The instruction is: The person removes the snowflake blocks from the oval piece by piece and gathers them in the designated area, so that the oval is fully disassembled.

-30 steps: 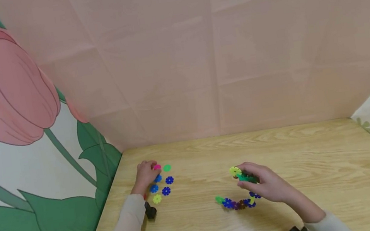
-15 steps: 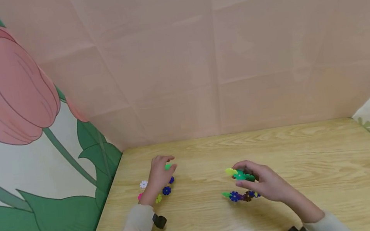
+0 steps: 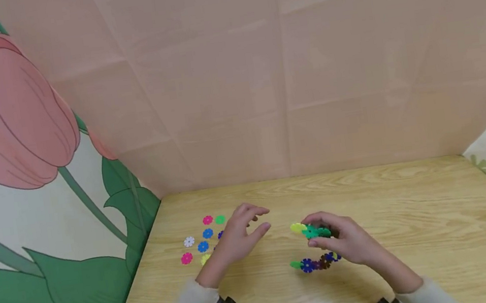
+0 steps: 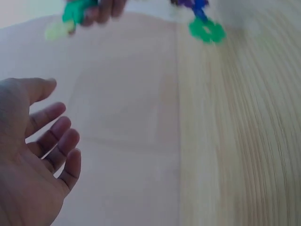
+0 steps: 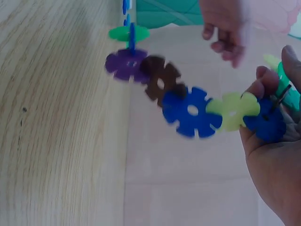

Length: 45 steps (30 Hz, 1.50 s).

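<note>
1. Evidently the right hand (image 3: 344, 238) has the chain of flower-shaped discs (image 5: 193, 110): its thumb and fingers curl round the end with the bright green disc (image 3: 313, 232), and the yellow-green disc (image 3: 298, 227) juts out beyond their tips.
2. From that grip the other length loops out over the table (image 3: 417, 210), through blue, brown and purple pieces to the green end disc (image 3: 295, 265). I can't tell whether that tail touches the wood.
3. The left hand (image 3: 240, 236) is above the table between the loose discs and the chain, thumb well apart, fingers loosely bent, with nothing visible in its grasp.
4. Near its forearm lie loose discs: a white one (image 3: 189, 241), a pink one (image 3: 186, 258), a yellow one (image 3: 205, 259) and others; the arm partly hides some.
5. As I judge it, the notched joints are the weak spot: a hard squeeze or a sharp twist of the right hand could pop a disc out.
6. The unsupported tail could swing, snag on the wood and pull a link loose.
7. A low left sleeve could scatter the loose pieces.
</note>
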### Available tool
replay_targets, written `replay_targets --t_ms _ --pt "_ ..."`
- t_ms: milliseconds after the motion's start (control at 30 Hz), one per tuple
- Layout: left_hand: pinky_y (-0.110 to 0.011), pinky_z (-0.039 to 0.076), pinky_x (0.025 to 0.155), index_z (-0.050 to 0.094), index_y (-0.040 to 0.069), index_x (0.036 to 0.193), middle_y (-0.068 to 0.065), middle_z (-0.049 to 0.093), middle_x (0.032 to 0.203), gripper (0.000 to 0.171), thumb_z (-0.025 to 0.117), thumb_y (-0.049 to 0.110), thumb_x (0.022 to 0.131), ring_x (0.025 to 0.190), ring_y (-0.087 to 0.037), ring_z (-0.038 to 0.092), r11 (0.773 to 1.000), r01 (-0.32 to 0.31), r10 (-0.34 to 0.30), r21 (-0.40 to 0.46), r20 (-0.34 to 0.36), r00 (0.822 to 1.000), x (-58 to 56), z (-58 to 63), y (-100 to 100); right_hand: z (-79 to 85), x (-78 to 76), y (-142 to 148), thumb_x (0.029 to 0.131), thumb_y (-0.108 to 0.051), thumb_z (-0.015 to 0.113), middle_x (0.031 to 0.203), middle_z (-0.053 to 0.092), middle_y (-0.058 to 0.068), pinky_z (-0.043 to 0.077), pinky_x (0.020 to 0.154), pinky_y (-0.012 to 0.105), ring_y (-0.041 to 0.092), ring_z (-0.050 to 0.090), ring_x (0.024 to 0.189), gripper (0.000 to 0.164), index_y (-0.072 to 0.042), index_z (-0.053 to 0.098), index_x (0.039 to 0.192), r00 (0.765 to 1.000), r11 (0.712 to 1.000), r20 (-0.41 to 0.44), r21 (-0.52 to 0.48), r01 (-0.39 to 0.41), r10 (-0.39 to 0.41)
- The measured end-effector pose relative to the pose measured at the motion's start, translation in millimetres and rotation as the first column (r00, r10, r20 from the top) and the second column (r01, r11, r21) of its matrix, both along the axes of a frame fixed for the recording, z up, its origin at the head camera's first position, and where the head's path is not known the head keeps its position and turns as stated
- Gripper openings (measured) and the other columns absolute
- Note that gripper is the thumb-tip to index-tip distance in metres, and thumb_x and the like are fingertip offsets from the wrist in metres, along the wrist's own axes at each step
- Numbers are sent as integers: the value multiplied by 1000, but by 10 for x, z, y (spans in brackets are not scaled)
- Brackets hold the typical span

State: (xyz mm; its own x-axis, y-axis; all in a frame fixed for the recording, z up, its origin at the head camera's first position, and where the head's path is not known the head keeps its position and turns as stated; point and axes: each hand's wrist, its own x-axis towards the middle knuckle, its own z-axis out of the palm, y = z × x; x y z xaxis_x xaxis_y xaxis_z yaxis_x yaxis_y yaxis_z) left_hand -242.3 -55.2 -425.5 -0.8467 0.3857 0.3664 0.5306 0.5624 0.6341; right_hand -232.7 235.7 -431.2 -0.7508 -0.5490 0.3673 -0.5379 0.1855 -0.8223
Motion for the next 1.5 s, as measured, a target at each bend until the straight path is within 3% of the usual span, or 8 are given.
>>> replay_targets --t_ms 233,500,633,867,1033,1300,1400,1500 --pt "-29 52 91 63 15 131 0 64 124 33 61 32 103 106 -15 61 988 154 -154 5 -54 987 163 74 228 6 15 -32 94 -1 69 98 67 -2 54 55 27 6 61 71 36 -6 60 129 998 998 -36 11 -55 56" --pt "-22 51 86 67 14 120 2 67 113 26 68 29 98 97 -11 61 980 198 -196 13 -79 977 223 89 352 -15 -16 -36 96 3 65 101 70 3 57 61 29 16 68 78 36 -5 54 129 989 990 -60 -30 -135 133" --pt "-19 50 80 69 12 117 2 69 107 24 69 26 98 92 -7 59 982 187 -186 2 -87 979 228 76 380 -16 -19 -34 97 2 65 101 70 4 56 59 29 12 67 77 34 -5 57 129 990 991 -49 -22 -132 130" --pt "-19 52 73 73 12 106 4 68 96 18 69 26 97 87 -2 55 993 118 -117 4 -62 991 235 59 395 1 2 -36 96 -6 68 94 70 -3 51 52 26 3 57 64 36 -9 61 132 998 997 -28 44 -56 57" --pt "-15 50 73 73 11 104 4 68 93 14 69 24 97 86 -2 57 996 89 -90 -12 -103 991 240 65 395 16 -1 -42 96 -7 68 101 72 5 52 53 26 3 58 65 35 -8 63 131 999 999 -22 41 -34 35" --pt "-17 50 73 70 8 100 1 67 92 8 70 15 96 83 -11 58 994 104 -109 -34 -241 964 241 56 420 5 -6 -52 96 -5 68 111 72 7 58 65 27 6 66 82 33 -6 65 128 998 999 -52 34 -22 24" --pt "-17 50 79 69 8 102 1 68 94 7 69 13 97 89 -12 58 993 100 -113 -62 -264 958 233 43 434 -7 -3 -59 95 -7 70 110 72 4 58 65 28 7 67 82 32 -7 66 127 999 999 -42 37 -6 7" --pt "-19 51 83 68 7 105 1 67 96 9 68 13 97 93 -13 60 992 99 -114 -75 -247 962 233 45 448 -10 -3 -52 95 -8 70 109 72 4 57 62 28 7 67 78 31 -8 67 126 999 999 -43 35 6 -4"
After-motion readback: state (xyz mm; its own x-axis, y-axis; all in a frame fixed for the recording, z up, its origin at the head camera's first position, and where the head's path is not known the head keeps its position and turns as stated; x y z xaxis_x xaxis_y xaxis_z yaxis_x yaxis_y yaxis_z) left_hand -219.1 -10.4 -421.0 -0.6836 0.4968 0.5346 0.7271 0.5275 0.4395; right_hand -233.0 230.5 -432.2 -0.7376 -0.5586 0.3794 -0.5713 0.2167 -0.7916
